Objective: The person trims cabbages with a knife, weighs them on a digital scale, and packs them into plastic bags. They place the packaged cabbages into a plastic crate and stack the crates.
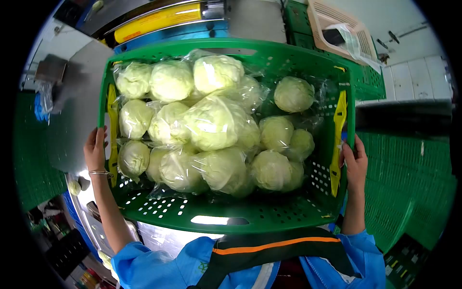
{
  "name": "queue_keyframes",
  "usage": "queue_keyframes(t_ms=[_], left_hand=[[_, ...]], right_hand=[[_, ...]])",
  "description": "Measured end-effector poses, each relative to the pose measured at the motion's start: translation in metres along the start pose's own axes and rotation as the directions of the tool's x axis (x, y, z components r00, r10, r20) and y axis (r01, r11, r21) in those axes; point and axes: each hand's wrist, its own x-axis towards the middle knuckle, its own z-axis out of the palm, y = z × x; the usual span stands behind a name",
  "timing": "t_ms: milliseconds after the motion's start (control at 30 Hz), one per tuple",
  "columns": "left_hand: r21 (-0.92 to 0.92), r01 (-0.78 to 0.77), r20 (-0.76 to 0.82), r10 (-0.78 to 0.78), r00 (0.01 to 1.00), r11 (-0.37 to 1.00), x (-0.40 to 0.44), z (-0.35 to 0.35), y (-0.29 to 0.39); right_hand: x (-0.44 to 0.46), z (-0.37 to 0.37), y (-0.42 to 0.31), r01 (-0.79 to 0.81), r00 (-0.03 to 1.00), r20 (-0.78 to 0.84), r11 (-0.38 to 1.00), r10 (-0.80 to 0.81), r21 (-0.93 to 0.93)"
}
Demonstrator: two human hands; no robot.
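Note:
A large green plastic crate [159, 217] spans the middle of the head view, held level in front of my body. Inside lie several pale green cabbages [214, 123] in clear plastic bags, heaped higher toward the left and centre; a few sit lower on the right, where part of the crate floor shows. My left hand [96, 147] grips the crate's left end at the handle opening, near a yellow strip [112, 135]. At the opposite end my right hand [354, 161] is closed on the rim beside another yellow strip [339, 139]. Both hands' fingertips are partly hidden by the crate walls.
Beyond the crate are a yellow cylinder [159, 22] on a machine and a beige basket [344, 24] with a dark item and plastic in it. Stacked green crates [404, 183] stand on the right. A metal surface [79, 106] lies left, with a small cabbage [74, 188] below.

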Motion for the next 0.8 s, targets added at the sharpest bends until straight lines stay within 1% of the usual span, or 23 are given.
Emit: queue_keyframes(t_ms=[33,67,100,133,167,200,233,267,300,333,367,400,433,467,500,567,600,633,667,700,733,800], left_hand=[[0.037,-0.036,-0.026,0.037,0.999,0.999,-0.002,0.004,0.004],[0.107,-0.053,-0.032,0.057,0.998,0.993,0.0,0.005,0.003],[0.173,-0.066,-0.042,0.075,0.996,0.983,0.002,0.004,-0.002],[0.241,-0.079,-0.049,0.094,0.994,0.967,0.003,0.007,-0.007],[0.559,-0.352,-0.144,0.506,0.85,0.751,0.005,0.017,-0.013],[0.658,-0.471,-0.097,0.687,0.721,0.588,-0.009,0.034,0.011],[0.74,-0.542,-0.032,0.825,0.564,0.399,-0.038,0.063,0.051],[0.795,-0.531,0.057,0.837,0.545,0.292,-0.067,0.089,0.093],[0.653,-0.697,0.177,0.836,0.52,0.296,-0.092,0.114,0.123],[0.249,-0.863,0.36,0.786,0.503,0.438,-0.111,0.14,0.143],[-0.112,-0.743,0.543,0.667,0.51,0.659,-0.131,0.168,0.148],[-0.166,-0.765,0.667,0.642,0.378,0.623,-0.149,0.194,0.155],[-0.224,-0.862,0.744,0.651,0.15,0.455,-0.165,0.208,0.167],[-0.165,-0.955,0.79,0.613,0.022,0.247,-0.178,0.222,0.159],[-0.124,-0.992,0.837,0.54,-0.091,0.024,-0.191,0.235,0.142],[0.047,-0.998,0.83,0.558,0.017,-0.04,-0.216,0.255,0.12],[0.141,-0.987,0.816,0.573,0.072,-0.075,-0.221,0.259,0.116],[0.141,-0.989,0.823,0.561,0.09,-0.048,-0.221,0.259,0.117],[0.13,-0.991,0.828,0.55,0.109,0.001,-0.22,0.26,0.117],[0.118,-0.992,0.835,0.536,0.124,0.046,-0.217,0.262,0.116],[0.103,-0.991,0.843,0.521,0.131,0.084,-0.216,0.263,0.114],[0.128,-0.982,0.831,0.526,0.183,0.139,-0.217,0.269,0.105]], right_hand=[[-0.003,0.005,-0.001,0.057,0.996,-0.068,0.998,-0.057,0.005],[-0.005,0.009,-0.014,0.294,0.949,-0.045,0.924,-0.313,-0.246],[-0.005,0.011,-0.041,0.493,0.842,0.046,0.731,-0.538,-0.472],[-0.003,0.014,-0.064,0.623,0.694,0.188,0.449,-0.695,-0.641],[0.006,0.018,-0.077,0.707,0.691,0.357,0.488,-0.629,-0.511],[0.023,0.024,-0.089,0.765,0.64,0.52,0.53,-0.565,-0.366],[0.046,0.038,-0.09,0.761,0.642,0.557,0.525,-0.527,-0.38],[0.069,0.056,-0.087,0.76,0.64,0.595,0.519,-0.486,-0.393],[0.083,0.073,-0.092,0.627,0.761,0.594,0.53,-0.26,-0.571],[0.094,0.089,-0.094,0.476,0.845,0.535,0.49,-0.023,-0.731],[0.105,0.101,-0.089,0.416,0.878,0.477,0.423,0.045,-0.805],[0.115,0.112,-0.079,0.347,0.907,0.406,0.351,0.111,-0.87],[0.127,0.116,-0.06,0.441,0.867,0.499,0.446,0.015,-0.779],[0.141,0.116,-0.037,0.531,0.813,0.575,0.518,-0.09,-0.67],[0.146,0.115,-0.023,0.611,0.749,0.633,0.574,-0.196,-0.545],[0.118,0.099,-0.042,0.753,0.658,0.623,0.345,-0.423,-0.561],[0.103,0.092,-0.053,0.796,0.581,0.619,0.21,-0.529,-0.567],[0.089,0.092,-0.055,0.792,0.594,0.691,0.152,-0.411,-0.591],[0.078,0.093,-0.052,0.759,0.645,0.751,0.239,-0.144,-0.606],[0.068,0.095,-0.047,0.705,0.63,0.765,0.314,0.133,-0.635],[0.06,0.098,-0.043,0.634,0.554,0.733,0.369,0.395,-0.679],[0.058,0.099,-0.029,0.66,0.635,0.736,0.332,0.235,-0.674]])
